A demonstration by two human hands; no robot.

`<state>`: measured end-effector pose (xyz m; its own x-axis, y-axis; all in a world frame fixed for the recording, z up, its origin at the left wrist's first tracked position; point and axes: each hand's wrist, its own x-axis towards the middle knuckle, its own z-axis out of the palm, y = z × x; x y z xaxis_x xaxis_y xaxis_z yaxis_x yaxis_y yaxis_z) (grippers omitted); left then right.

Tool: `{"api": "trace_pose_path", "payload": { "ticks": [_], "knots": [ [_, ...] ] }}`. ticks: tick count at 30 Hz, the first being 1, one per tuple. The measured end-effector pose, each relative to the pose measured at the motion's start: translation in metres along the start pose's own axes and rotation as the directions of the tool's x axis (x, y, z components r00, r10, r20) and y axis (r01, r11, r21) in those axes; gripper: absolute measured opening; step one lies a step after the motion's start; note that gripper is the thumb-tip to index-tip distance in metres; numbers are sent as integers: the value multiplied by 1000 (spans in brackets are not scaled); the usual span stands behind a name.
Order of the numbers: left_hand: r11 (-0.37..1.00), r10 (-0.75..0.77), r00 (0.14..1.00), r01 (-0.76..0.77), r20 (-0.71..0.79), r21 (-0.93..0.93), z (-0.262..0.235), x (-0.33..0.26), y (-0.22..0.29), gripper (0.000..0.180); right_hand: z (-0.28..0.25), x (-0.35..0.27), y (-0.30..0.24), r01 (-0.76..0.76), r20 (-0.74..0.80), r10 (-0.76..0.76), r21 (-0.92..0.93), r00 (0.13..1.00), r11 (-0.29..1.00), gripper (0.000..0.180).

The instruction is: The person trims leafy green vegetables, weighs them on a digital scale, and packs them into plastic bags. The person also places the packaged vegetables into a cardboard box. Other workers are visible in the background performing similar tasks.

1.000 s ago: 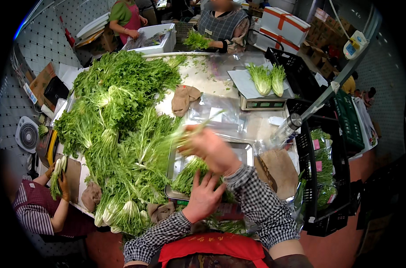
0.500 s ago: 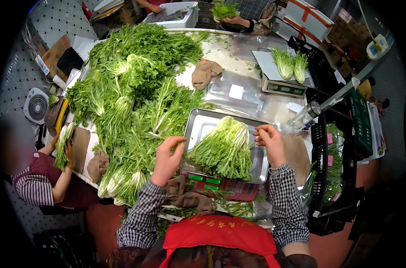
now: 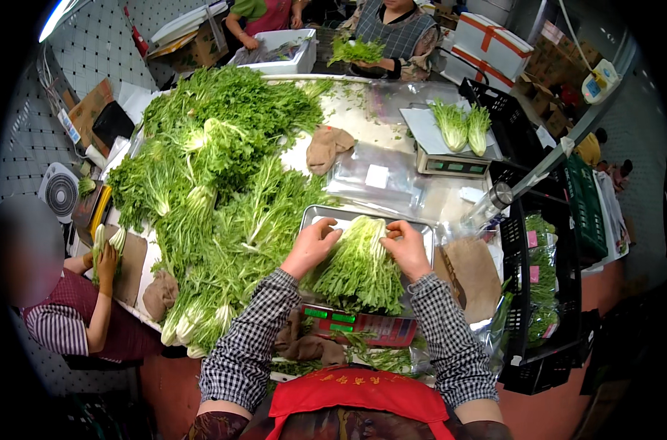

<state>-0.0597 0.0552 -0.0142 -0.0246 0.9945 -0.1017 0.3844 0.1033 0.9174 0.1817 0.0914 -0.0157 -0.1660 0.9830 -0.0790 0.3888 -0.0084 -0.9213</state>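
Green-leaved, white-stemmed bunch of greens [image 3: 359, 268] lies on a silver tray [image 3: 315, 216]; black-and-white checked sleeves [image 3: 249, 337]; red apron [image 3: 355, 392]; black crate [image 3: 542, 308].

The person is wearing a long-sleeved shirt in a small black-and-white check, its cuffs reaching the wrists of the bare left hand [image 3: 313, 246] and right hand [image 3: 408, 248]. A red apron with yellow lettering is covering the chest.
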Motion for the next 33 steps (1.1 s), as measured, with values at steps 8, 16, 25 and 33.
{"api": "trace_pose_path", "payload": {
  "ticks": [8, 16, 25, 33],
  "knots": [
    [976, -103, 993, 90, 56, 196, 17, 24, 12, 61, -15, -19, 34, -3, -178, 2, -3, 984, 1000, 38],
    [929, -180, 972, 117, 152, 352, 27, 41, 30, 81, 1, -23, 28, -114, -106, 143, 243, 984, 963, 45],
    [996, -57, 955, 75, 291, -51, 9, 7, 53, 75, 6, -40, -6, -56, -1, 71, 610, 997, 791, 40],
    [996, 67, 939, -84, 337, 37, 9, -9, 61, 101, 10, -54, -33, 40, -61, -4, 600, 998, 799, 47]
  ]
}}
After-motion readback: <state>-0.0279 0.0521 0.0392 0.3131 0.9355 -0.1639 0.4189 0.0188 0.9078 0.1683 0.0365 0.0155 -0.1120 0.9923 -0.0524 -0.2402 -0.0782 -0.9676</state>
